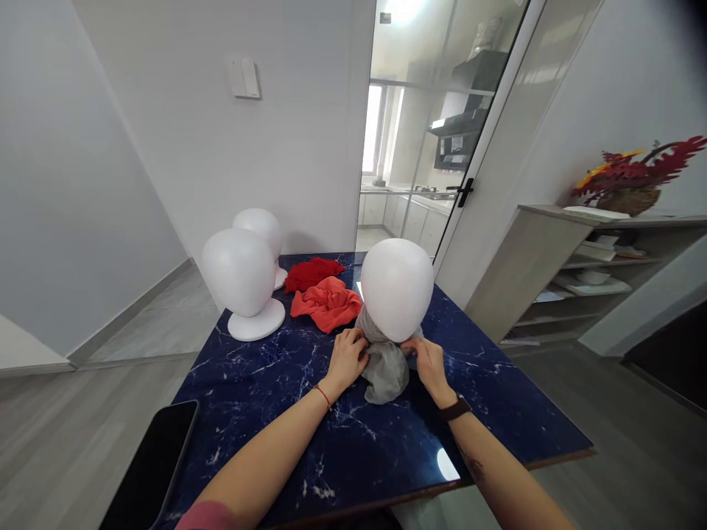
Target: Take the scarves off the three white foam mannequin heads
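Observation:
A white mannequin head [398, 287] stands upright on the dark blue marbled table [265, 412]. Around its neck lies a grey scarf [387, 375], its loose end spread on the tabletop in front. My left hand [347, 357] has its fingers curled on the scarf at the left of the neck. On the other side, my right hand [429, 364] pinches the scarf's edge just below the head's chin. The head's base is hidden by the cloth and my hands.
Two more white mannequin heads, a nearer one [243, 272] and a farther one [262, 228], stand at the left. An orange-red cloth [325, 303] and a red cloth [314, 274] lie bunched beside them. A black phone [152, 464] is at the table's front left. Behind is a glass door [420, 132].

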Demonstrator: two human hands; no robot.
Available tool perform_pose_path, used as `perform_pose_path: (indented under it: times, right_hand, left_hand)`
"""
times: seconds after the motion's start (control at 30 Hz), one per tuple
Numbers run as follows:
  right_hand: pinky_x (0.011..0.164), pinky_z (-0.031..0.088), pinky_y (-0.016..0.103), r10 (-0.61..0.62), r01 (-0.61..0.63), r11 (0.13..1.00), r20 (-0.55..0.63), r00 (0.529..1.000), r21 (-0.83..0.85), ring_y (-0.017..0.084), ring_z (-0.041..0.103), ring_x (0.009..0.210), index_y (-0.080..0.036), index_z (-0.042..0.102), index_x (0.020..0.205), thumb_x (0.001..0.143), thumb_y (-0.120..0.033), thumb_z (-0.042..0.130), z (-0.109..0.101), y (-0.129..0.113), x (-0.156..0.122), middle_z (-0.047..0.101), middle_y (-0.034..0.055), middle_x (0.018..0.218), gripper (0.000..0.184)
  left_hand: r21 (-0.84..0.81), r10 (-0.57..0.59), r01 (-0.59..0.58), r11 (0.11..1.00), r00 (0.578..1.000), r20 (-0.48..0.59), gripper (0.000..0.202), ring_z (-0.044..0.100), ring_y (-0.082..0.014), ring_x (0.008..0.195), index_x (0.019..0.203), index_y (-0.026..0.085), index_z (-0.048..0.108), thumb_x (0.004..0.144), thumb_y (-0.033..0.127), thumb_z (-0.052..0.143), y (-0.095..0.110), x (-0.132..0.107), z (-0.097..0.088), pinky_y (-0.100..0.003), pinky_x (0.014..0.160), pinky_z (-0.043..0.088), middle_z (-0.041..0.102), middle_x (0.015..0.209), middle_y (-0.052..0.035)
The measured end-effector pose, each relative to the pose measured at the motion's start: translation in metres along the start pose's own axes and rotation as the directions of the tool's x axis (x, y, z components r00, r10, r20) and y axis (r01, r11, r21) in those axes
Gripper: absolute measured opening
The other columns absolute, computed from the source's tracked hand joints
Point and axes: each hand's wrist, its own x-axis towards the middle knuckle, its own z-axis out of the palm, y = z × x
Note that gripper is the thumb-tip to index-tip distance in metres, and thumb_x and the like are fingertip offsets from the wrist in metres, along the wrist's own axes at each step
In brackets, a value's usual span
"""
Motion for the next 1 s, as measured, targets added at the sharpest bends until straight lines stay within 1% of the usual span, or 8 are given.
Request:
perform_pose_path:
  times: [0.1,0.2,0.3,0.43,0.53,0.7,0.83,1.0]
  right_hand:
    - [0.057,0.041,0.03,0.138,-0.14,0.99,-0.218,0.966,0.01,0.019,0.054,0.055,-0.017,0.067,0.06,0.081,-0.039,0.037,-0.014,0.008,0.009,0.064,0.0067,0.056,0.042]
    - [0.051,0.038,0.028,0.398,-0.283,0.907,-0.415,0.819,0.312,0.017,0.05,0.048,-0.016,0.059,0.056,0.076,-0.039,0.04,-0.03,0.017,0.024,0.058,0.0041,0.049,0.036]
    - [0.046,0.039,0.026,0.569,-0.297,0.78,-0.428,0.702,0.55,0.014,0.049,0.047,-0.019,0.05,0.061,0.075,-0.04,0.038,-0.043,0.025,0.041,0.055,0.0001,0.052,0.028]
    - [0.053,0.047,0.027,0.584,-0.304,0.737,-0.342,0.736,0.603,0.014,0.056,0.053,-0.022,0.045,0.076,0.068,-0.039,0.05,-0.047,0.028,0.049,0.056,-0.0038,0.06,0.02]
    - [0.058,0.05,0.029,0.572,-0.355,0.732,-0.241,0.785,0.582,0.016,0.061,0.06,-0.023,0.045,0.097,0.057,-0.028,0.062,-0.038,0.027,0.043,0.061,-0.0031,0.07,0.044]
    - [0.067,0.047,0.03,0.425,-0.427,0.902,-0.274,0.863,0.054,0.017,0.06,0.061,-0.019,0.052,0.106,0.059,-0.023,0.059,-0.028,0.032,0.034,0.063,0.0017,0.077,0.048]
    - [0.073,0.045,0.033,0.364,-0.414,0.91,-0.416,0.833,-0.033,0.021,0.059,0.073,-0.015,0.059,0.096,0.064,-0.034,0.056,-0.035,0.042,0.033,0.064,0.0065,0.081,0.037]
    - [0.081,0.042,0.036,0.229,-0.319,0.944,-0.534,0.814,-0.081,0.025,0.058,0.087,-0.016,0.06,0.099,0.074,-0.045,0.047,-0.04,0.037,0.035,0.065,0.0109,0.095,0.041]
  left_hand:
    - [0.059,-0.073,0.076,0.995,0.996,-0.052,0.014,0.048,-0.0238,0.102,0.088,0.021,0.064,0.076,0.016,0.059,-0.004,0.0,-0.005,-0.041,0.088,0.04,0.057,0.107,-0.0058]
    - [0.03,-0.202,0.206,0.978,0.972,-0.117,0.017,0.05,-0.0242,0.103,0.091,0.022,0.063,0.076,0.017,0.058,-0.015,0.001,-0.01,-0.041,0.089,0.04,0.058,0.106,-0.0059]
    - [-0.088,-0.381,0.37,0.925,0.904,-0.193,0.02,0.054,-0.0226,0.098,0.093,0.021,0.063,0.08,0.015,0.05,-0.034,0.004,-0.011,-0.039,0.085,0.043,0.059,0.101,-0.0063]
    - [-0.173,-0.445,0.413,0.894,0.865,-0.232,0.033,0.058,-0.019,0.089,0.099,0.017,0.061,0.078,0.004,0.039,-0.055,0.008,-0.007,-0.034,0.079,0.048,0.058,0.096,-0.008]
    - [-0.206,-0.371,0.326,0.923,0.897,-0.242,0.045,0.055,-0.0175,0.103,0.106,0.018,0.058,0.072,-0.002,0.036,-0.055,0.007,-0.006,-0.033,0.091,0.045,0.057,0.107,-0.0078]
    - [-0.197,-0.12,0.086,0.977,0.979,-0.165,0.035,0.052,-0.0196,0.11,0.105,0.019,0.058,0.078,0.006,0.041,-0.034,0.001,-0.011,-0.039,0.099,0.04,0.058,0.112,-0.0072]
    - [-0.17,0.089,-0.09,0.981,0.996,-0.008,0.024,0.054,-0.0207,0.108,0.102,0.021,0.061,0.079,0.02,0.054,-0.023,-0.003,-0.014,-0.041,0.103,0.036,0.062,0.111,-0.0054]
    - [-0.087,0.143,-0.132,0.987,0.98,0.139,0.037,0.046,-0.0225,0.123,0.118,0.019,0.055,0.082,0.028,0.054,-0.025,-0.004,-0.011,-0.045,0.113,0.022,0.053,0.131,-0.0115]
